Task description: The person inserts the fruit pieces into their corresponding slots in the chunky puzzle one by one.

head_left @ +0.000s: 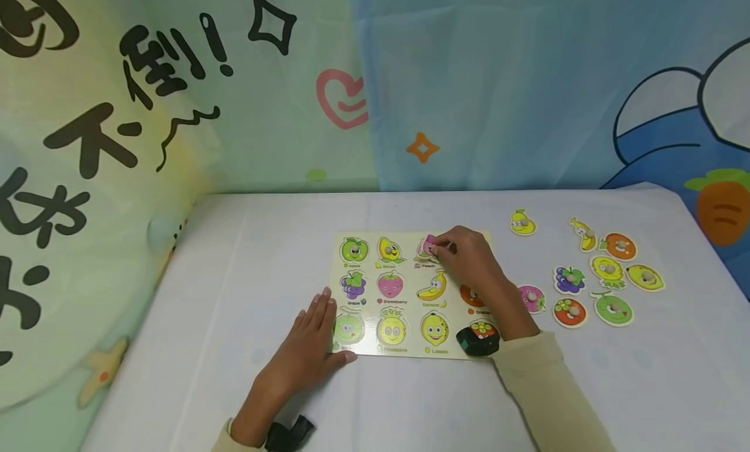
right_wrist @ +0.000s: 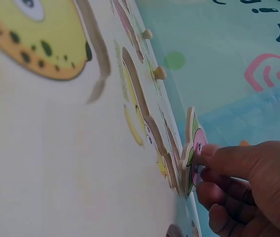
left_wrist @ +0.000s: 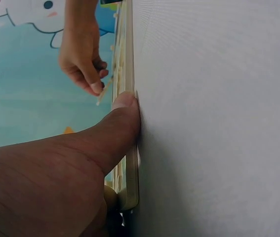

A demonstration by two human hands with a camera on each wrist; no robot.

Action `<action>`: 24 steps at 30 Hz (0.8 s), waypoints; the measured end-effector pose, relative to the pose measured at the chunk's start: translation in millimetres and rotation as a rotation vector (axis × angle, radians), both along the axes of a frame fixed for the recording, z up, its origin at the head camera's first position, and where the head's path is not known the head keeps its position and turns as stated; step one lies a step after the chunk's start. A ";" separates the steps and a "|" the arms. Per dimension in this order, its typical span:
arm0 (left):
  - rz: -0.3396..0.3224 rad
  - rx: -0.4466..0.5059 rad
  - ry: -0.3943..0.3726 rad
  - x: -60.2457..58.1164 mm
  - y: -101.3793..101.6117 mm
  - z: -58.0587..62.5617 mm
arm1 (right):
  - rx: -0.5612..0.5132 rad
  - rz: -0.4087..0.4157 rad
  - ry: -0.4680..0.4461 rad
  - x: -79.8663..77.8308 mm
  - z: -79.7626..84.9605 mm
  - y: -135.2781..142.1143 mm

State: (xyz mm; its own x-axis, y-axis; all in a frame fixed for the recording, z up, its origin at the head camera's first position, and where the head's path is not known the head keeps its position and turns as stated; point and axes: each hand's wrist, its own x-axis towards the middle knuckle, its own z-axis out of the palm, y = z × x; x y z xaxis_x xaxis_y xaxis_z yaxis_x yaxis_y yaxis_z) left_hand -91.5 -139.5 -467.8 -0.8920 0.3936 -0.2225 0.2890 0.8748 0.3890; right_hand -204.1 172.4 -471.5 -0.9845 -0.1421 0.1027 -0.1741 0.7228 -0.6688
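Observation:
A pale yellow fruit puzzle board [head_left: 372, 269] lies flat on the table, with rows of fruit pictures. My right hand [head_left: 469, 260] pinches a pink peach puzzle piece [head_left: 428, 247] between thumb and fingers over the peach picture in the top row. In the right wrist view, the peach piece [right_wrist: 197, 153] with green leaves stands tilted at its recess. My left hand [head_left: 307, 341] rests at the board's lower left corner, its fingers straight along the left side. In the left wrist view, the thumb of the left hand [left_wrist: 80, 153] presses the board's edge [left_wrist: 129, 59].
Several loose fruit pieces lie right of the board, among them a pear [head_left: 523, 223], purple grapes [head_left: 568, 280], a tomato [head_left: 569, 313] and a green melon [head_left: 613, 309]. Wooden knobs [right_wrist: 159, 73] stick up from the board. A printed curtain [head_left: 498, 100] hangs behind the white table [head_left: 246, 256].

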 end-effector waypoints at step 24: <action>0.002 -0.032 -0.010 -1.2 -2.7 -6.1 | 0.014 0.017 -0.155 -14.1 1.5 -6.9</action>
State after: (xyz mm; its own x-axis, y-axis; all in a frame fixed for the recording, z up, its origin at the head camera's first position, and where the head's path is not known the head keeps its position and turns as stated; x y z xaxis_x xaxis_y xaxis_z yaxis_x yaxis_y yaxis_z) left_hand -92.7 -142.2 -473.9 -0.8907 0.3838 -0.2435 0.2832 0.8876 0.3632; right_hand -218.2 165.5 -470.0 -0.9859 -0.1588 -0.0527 -0.0813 0.7303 -0.6783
